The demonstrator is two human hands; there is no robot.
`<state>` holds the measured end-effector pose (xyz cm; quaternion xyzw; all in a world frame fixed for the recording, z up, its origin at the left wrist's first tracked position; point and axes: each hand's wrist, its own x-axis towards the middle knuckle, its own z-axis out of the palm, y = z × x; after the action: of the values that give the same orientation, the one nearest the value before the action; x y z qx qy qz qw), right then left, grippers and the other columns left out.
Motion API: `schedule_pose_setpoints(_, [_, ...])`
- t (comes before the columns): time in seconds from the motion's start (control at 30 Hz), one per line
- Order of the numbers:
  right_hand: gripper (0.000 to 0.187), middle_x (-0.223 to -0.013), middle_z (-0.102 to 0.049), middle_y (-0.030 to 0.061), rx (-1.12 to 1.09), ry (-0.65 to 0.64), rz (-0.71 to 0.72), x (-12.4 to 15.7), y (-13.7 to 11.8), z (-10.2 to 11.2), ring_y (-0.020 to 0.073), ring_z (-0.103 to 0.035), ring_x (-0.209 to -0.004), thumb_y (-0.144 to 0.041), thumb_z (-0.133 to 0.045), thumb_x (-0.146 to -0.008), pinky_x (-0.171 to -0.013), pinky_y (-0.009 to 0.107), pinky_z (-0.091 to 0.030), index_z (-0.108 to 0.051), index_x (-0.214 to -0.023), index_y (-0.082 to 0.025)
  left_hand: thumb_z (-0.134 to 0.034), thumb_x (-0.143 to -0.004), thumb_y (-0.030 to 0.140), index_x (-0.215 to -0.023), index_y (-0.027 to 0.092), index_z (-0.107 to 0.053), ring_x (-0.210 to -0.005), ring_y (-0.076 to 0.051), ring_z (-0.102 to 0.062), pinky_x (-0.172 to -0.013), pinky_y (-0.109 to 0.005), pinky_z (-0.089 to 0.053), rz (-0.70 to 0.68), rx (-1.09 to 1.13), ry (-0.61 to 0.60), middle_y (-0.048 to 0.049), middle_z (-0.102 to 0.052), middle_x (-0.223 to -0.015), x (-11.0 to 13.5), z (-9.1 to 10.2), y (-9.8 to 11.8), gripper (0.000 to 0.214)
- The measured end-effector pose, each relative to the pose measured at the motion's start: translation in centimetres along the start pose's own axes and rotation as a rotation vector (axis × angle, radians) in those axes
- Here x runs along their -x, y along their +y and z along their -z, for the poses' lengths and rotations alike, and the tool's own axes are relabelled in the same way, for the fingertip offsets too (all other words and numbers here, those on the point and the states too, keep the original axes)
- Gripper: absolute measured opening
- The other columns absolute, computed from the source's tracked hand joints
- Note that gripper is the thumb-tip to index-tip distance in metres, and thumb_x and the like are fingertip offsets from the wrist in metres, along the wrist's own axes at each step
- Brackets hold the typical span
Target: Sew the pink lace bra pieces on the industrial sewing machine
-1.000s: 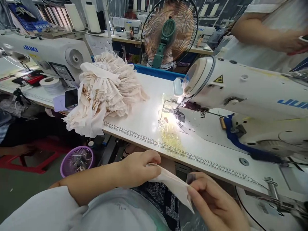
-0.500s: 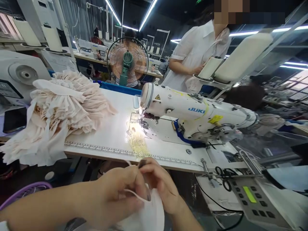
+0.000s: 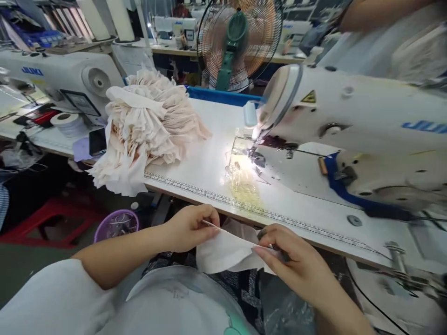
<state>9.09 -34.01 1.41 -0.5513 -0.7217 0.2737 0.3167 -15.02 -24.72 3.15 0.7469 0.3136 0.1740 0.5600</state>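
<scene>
Over my lap I hold a piece of white fabric (image 3: 223, 251) by its top edge, which runs taut between my hands. My left hand (image 3: 195, 226) pinches one end of that edge between thumb and fingers. Toward the other end, my right hand (image 3: 284, 253) pinches the edge; a small dark thing shows by its index finger, too blurred to name. The lower part of the fabric hangs loose. Just beyond, on the white table, stands a sewing machine (image 3: 331, 107) with its needle area brightly lit.
A heap of pale ruffled fabric pieces (image 3: 150, 121) lies on the table (image 3: 206, 163) at left, beside a phone (image 3: 97, 141). A fan (image 3: 237, 42) stands behind. Below the table edge is a purple basket (image 3: 136, 223). Another person's arm (image 3: 380, 14) shows at upper right.
My hands were close together at the fabric; now they are apart with its edge stretched between them. The view has tilted down and turned left, nearer the table.
</scene>
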Motion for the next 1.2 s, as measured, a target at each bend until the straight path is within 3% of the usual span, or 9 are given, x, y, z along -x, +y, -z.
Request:
schedule_pose_setpoints(0.13, [0.013, -0.080, -0.055, 0.0030, 0.221, 0.017, 0.028, -1.7, 0.4, -0.5, 0.0147, -0.056, -0.073, -0.031, -0.050, -0.088, -0.060, 0.024, -0.044, -0.052, -0.078, -0.022, -0.052, -0.080, 0.023, -0.077, 0.015, -0.054, -0.055, -0.007, -0.043, -0.050, -0.017, -0.035, 0.060, -0.141, 0.093, 0.0031, -0.051, -0.064, -0.8, -0.2, -2.3, 0.009])
schedule_pose_setpoints(0.23, [0.016, -0.081, -0.055, 0.0025, 0.335, -0.008, -0.041, -3.5, 0.7, -0.8, 0.0139, -0.056, -0.068, -0.032, -0.046, -0.089, -0.053, 0.023, -0.042, -0.051, -0.078, -0.022, -0.052, -0.082, 0.021, -0.079, 0.016, -0.057, -0.059, -0.009, -0.048, -0.055, -0.019, -0.038, 0.058, -0.318, 0.138, 0.0025, -0.056, -0.066, -2.0, 0.3, -3.0, 0.008])
schedule_pose_setpoints(0.43, [0.022, -0.081, -0.057, 0.0019, 0.404, -0.056, -0.116, -5.4, 1.2, -1.1, 0.0126, -0.054, -0.059, -0.035, -0.040, -0.091, -0.046, 0.024, -0.038, -0.051, -0.076, -0.023, -0.050, -0.086, 0.019, -0.084, 0.017, -0.064, -0.078, -0.016, -0.058, -0.070, -0.027, -0.044, 0.025, -0.651, 0.056, -0.0014, -0.066, -0.080, -4.1, 2.1, -3.1, 0.014])
schedule_pose_setpoints(0.57, [0.026, -0.082, -0.056, 0.0024, 0.334, -0.084, -0.125, -6.2, 1.1, -1.7, 0.0114, -0.053, -0.058, -0.038, -0.037, -0.092, -0.044, 0.022, -0.038, -0.051, -0.078, -0.023, -0.049, -0.087, 0.018, -0.085, 0.016, -0.065, -0.083, -0.017, -0.056, -0.077, -0.029, -0.043, -0.018, -0.723, 0.023, -0.0022, -0.067, -0.083, -4.2, 3.4, -3.4, 0.017])
schedule_pose_setpoints(0.73, [0.025, -0.085, -0.055, 0.0047, 0.357, -0.098, -0.117, -8.1, 2.1, -2.8, 0.0110, -0.051, -0.054, -0.037, -0.038, -0.091, -0.039, 0.021, -0.035, -0.051, -0.078, -0.021, -0.054, -0.085, 0.021, -0.081, 0.016, -0.065, -0.087, -0.019, -0.053, -0.078, -0.032, -0.041, 0.125, -0.835, 0.043, -0.0033, -0.063, -0.084, -5.1, 4.9, -3.2, 0.013])
schedule_pose_setpoints(0.93, [0.023, -0.079, -0.053, 0.0040, 0.440, -0.086, -0.145, -8.7, 3.7, -3.0, 0.0107, -0.050, -0.049, -0.038, -0.042, -0.087, -0.035, 0.020, -0.029, -0.050, -0.076, -0.020, -0.053, -0.085, 0.022, -0.083, 0.018, -0.061, -0.086, -0.019, -0.051, -0.074, -0.033, -0.039, 0.207, -0.899, -0.026, -0.0020, -0.062, -0.085, -6.4, 4.9, -2.3, 0.010])
schedule_pose_setpoints(1.2, [0.025, -0.078, -0.054, 0.0024, 0.457, -0.061, -0.171, -7.8, 2.3, -3.1, 0.0105, -0.047, -0.048, -0.036, -0.037, -0.090, -0.038, 0.023, -0.032, -0.048, -0.073, -0.021, -0.053, -0.085, 0.021, -0.078, 0.018, -0.059, -0.085, -0.018, -0.050, -0.073, -0.032, -0.037, 0.221, -0.921, -0.083, -0.0013, -0.060, -0.083, -6.7, 4.8, -2.0, 0.010])
